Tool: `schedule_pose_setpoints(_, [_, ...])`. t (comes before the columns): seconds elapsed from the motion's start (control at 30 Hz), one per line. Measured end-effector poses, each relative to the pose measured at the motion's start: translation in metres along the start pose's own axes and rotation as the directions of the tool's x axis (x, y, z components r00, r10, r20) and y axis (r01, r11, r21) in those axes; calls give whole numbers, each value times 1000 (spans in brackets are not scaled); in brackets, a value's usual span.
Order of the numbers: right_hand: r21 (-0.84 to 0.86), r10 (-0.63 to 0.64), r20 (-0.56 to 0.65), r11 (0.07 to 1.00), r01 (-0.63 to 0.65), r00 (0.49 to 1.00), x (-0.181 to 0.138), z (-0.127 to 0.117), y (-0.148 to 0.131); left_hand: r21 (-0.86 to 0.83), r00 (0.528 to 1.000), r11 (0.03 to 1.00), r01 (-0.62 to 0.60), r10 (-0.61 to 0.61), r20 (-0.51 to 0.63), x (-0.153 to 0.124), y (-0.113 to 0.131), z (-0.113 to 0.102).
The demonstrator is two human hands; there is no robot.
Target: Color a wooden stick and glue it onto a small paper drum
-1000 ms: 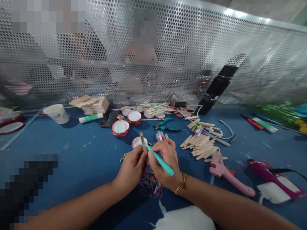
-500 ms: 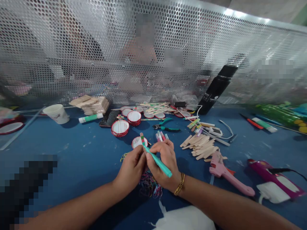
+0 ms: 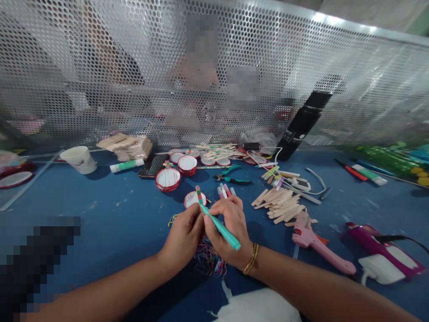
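Note:
My left hand (image 3: 182, 235) is closed around the lower part of a wooden craft stick (image 3: 199, 194), whose upper end carries red and green bands. In my right hand (image 3: 231, 228) is a turquoise marker pen (image 3: 223, 231), gripped like a pencil with its tip against the stick. Both hands meet over the middle of the table, so the stick's lower end is hidden. Just behind them lies a round white disc with a red rim (image 3: 191, 200). Several capped markers (image 3: 225, 191) stand close to my right fingers. Tangled coloured threads (image 3: 209, 259) lie below my hands.
Plain craft sticks (image 3: 279, 204) are heaped to the right, beside a pink glue gun (image 3: 306, 232). Teal-handled pliers (image 3: 234, 180) and red-rimmed round pieces (image 3: 167, 179) lie farther back. A paper cup (image 3: 79, 159) stands left. A perforated metal screen (image 3: 161, 112) closes off the back.
Hardly anything differs. The marker has shifted very slightly against the stick, while both hands keep their places.

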State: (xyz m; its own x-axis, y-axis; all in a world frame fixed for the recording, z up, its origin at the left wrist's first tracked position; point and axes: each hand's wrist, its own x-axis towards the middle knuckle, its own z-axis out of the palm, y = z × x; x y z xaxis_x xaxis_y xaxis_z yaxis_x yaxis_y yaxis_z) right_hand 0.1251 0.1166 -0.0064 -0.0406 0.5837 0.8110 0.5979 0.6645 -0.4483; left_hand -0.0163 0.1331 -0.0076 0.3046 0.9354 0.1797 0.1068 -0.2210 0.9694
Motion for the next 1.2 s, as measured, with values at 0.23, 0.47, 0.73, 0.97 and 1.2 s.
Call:
schedule_pose_setpoints(0.23, [7,-12,1,1000,12,1000,1,1,1,-28,1000,1000,2,-2,4,0,-1,1])
schedule_pose_setpoints(0.47, [-48,31,4,998,-31,1000,1,0,3,44,1000,999,-8,8,-1,0,-1,-1])
schedule_pose_setpoints(0.73, [-30,15,-22,999,-16,1000,1,-1,0,22,1000,1000,4,-4,-3,0,0,0])
schedule_pose_setpoints(0.97, [-24,-24,3,999,24,1000,3,-1,-2,22,1000,1000,-21,21,-11,1,2,0])
schedule_pose_setpoints(1.2, [-38,1,18,999,0,1000,0,1,0,40,1000,999,-30,30,-1,-1,2,-1])
